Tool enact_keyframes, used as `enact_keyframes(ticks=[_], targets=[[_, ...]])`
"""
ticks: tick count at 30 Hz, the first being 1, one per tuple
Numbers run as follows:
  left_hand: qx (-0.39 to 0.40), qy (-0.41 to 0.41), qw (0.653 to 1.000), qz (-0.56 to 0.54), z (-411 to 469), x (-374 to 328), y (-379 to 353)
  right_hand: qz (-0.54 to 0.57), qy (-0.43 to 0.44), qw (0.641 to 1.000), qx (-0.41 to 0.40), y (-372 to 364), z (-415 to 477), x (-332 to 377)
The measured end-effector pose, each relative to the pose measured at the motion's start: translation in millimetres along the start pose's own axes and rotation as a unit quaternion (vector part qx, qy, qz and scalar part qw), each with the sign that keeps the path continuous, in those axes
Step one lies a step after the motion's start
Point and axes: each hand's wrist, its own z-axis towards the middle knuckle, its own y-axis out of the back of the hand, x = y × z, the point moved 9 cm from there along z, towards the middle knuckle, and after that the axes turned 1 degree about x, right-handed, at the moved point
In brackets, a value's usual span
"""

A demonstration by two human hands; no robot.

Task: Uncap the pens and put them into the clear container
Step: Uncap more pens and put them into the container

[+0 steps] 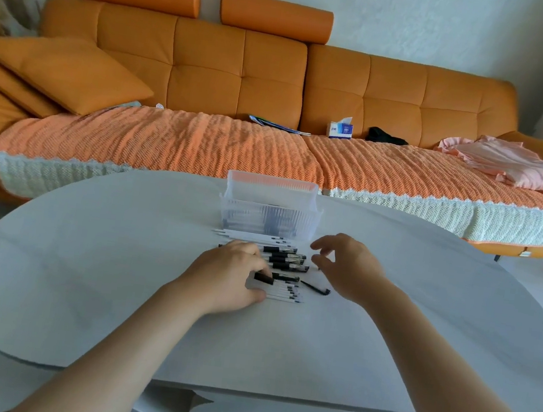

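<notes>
Left grip (229,278) pinching pen (285,277), long axis left-right.

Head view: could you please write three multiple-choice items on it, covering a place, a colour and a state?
1. Where does the clear container stand?
A. on the floor
B. on the table, beyond the pens
C. on a shelf
2. What colour is the sofa?
A. grey
B. green
C. orange
3. What is the right hand doing?
A. hovering above the table, apart from the container
B. gripping the container
C. lying flat on the table
Answers: 1 B, it sits past the pen row; 2 C, its cushions are orange; 3 A, its fingers hang short of the container.
</notes>
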Motion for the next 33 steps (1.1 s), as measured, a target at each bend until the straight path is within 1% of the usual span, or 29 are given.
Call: enact_keyframes(ticks=[4, 7, 10, 14, 20, 23, 26, 30, 33], targets=[[-0.023, 0.003, 0.999, -0.025, 2.3, 8.7, 12.2, -0.074, 0.047, 0.996, 0.007, -9.7, 13.0, 34.1], [-0.059, 0.031, 0.997, -0.030, 3.6, 31.1, 27.6, -0.128, 0.078, 0.988, 0.020, -17.2, 27.5, 57.7], [-0.082, 0.055, 0.994, -0.036, 2.2, 55.1, 35.7, -0.194, 0.114, 0.973, 0.042, -30.2, 41.4, 76.5], [-0.078, 0.072, 0.994, -0.038, 1.0, 70.1, 36.1, -0.271, 0.149, 0.948, 0.068, -47.9, 54.8, 91.0], [-0.071, 0.069, 0.994, -0.038, 0.8, 74.8, 33.1, -0.315, 0.133, 0.937, 0.076, -56.9, 64.5, 96.5], [-0.078, 0.066, 0.994, -0.037, 0.8, 74.3, 33.6, -0.293, 0.127, 0.944, 0.080, -54.3, 64.2, 100.0], [-0.089, 0.065, 0.993, -0.031, 0.6, 73.0, 35.9, -0.302, 0.121, 0.942, 0.082, -52.9, 64.2, 99.1], [-0.119, 0.068, 0.990, -0.031, -1.1, 71.8, 43.7, -0.300, 0.124, 0.944, 0.063, -48.2, 63.0, 96.7], [-0.134, 0.071, 0.988, -0.028, -1.5, 69.7, 46.4, -0.276, 0.112, 0.951, 0.084, -49.2, 59.9, 93.9]])
